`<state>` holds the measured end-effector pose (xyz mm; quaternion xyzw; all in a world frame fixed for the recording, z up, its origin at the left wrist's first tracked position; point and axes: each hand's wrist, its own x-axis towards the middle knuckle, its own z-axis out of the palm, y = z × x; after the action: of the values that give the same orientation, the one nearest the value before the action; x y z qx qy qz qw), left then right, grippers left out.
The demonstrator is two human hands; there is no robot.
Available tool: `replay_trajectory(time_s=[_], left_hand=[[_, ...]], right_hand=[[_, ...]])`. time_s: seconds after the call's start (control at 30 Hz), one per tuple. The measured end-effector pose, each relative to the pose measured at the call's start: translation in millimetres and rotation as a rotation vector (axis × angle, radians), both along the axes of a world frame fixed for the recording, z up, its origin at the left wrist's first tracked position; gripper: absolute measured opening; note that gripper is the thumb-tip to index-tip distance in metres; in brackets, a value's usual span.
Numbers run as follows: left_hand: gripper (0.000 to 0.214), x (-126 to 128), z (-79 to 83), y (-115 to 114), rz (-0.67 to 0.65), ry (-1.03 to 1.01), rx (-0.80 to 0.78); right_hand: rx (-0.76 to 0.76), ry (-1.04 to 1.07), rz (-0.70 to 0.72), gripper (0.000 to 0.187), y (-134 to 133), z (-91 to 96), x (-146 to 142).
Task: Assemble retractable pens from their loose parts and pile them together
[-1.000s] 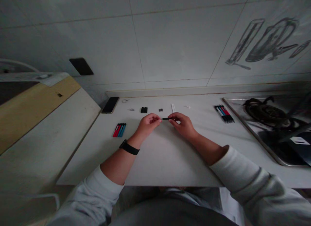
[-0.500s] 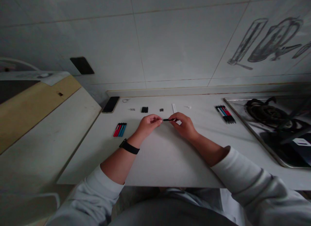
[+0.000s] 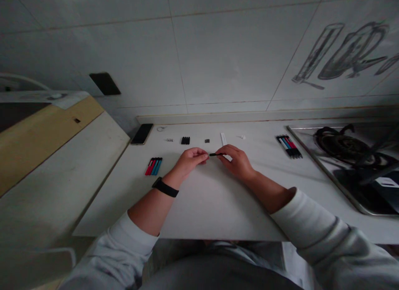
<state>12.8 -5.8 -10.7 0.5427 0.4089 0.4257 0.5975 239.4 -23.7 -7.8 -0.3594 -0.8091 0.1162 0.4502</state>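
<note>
My right hand [image 3: 237,162] pinches a short black pen part [image 3: 213,154] between thumb and fingers, its free end pointing left. Just left of that end, my left hand [image 3: 191,159] has thumb and fingertips pressed together; what they hold, if anything, is too small to make out. Behind the hands lie several black pen pieces [image 3: 185,140], a cluster of tiny dark parts [image 3: 207,141], thin white refill-like sticks [image 3: 222,138] and small springs [image 3: 170,140]. Red and blue pen barrels [image 3: 153,166] lie in a row left of my left hand.
Several pens [image 3: 289,147] sit side by side at the right, near a metal-rimmed stove [image 3: 324,173]. A phone [image 3: 142,134] and a thin ring-shaped item [image 3: 161,129] are at the back left. A small white piece [image 3: 243,137] lies toward the tiled wall [image 3: 230,65].
The black part and my right fingers have shifted very slightly, with a bit more of a gap to my left fingertips. Everything on the table stays in place.
</note>
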Motion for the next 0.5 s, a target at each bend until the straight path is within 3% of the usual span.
replay_trajectory(time_s=[0.27,0.43,0.5], left_hand=[[0.022,-0.4,-0.3,-0.2,0.045,0.151,0.266],[0.02,-0.6,-3.2,0.5,0.075,0.181,0.342],[0.02,-0.3,-2.9,0.1,0.092,0.191,0.346]], right_hand=[[-0.196,-0.081,-0.119,0.019,0.9,-1.6,0.2],[-0.227,-0.056,-0.109,0.02,1.0,-3.5,-0.3],[-0.212,-0.014,-0.092,0.029,0.9,-5.6,-1.0]])
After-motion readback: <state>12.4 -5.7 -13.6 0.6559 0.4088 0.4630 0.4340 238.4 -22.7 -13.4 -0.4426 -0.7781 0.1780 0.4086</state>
